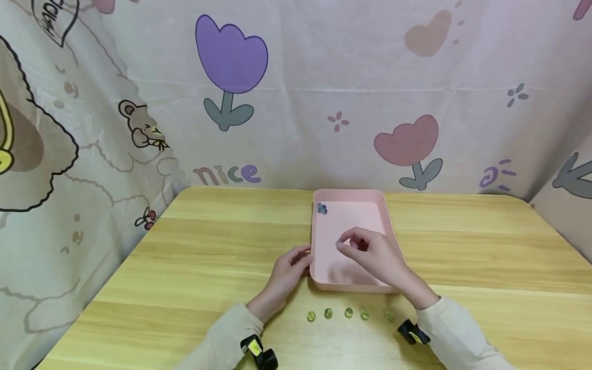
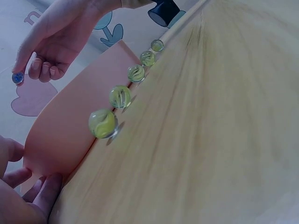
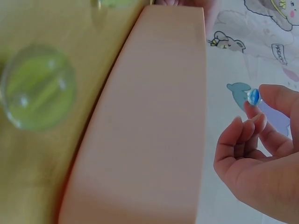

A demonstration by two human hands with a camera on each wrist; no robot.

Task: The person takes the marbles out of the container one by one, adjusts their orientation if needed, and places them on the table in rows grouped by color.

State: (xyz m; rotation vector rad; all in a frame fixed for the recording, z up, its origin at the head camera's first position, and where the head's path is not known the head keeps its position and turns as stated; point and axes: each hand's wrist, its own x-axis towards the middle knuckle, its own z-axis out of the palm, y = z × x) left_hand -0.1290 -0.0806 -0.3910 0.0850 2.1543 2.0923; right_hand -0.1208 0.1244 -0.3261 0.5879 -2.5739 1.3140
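Above the pink tray [image 1: 349,288], my right hand [image 1: 374,254] pinches a clear marble with a blue swirl [image 3: 253,97] between thumb and index finger. The other fingers of that hand curl toward the palm. My left hand [image 1: 288,275] rests against the outside of the tray's left wall, its fingertips touching it near the front corner in the left wrist view. A small cluster of blue marbles [image 1: 322,208] sits inside the tray at its back left corner. In front of the tray, several clear marbles with yellow-green swirls [image 1: 349,312] lie in a loose row on the table.
The wooden table [image 1: 222,236] extends to both sides of the tray. A printed cloth [image 1: 300,61] hangs behind it and along the left side. Black wrist cameras [image 1: 413,332] are strapped over both sleeves.
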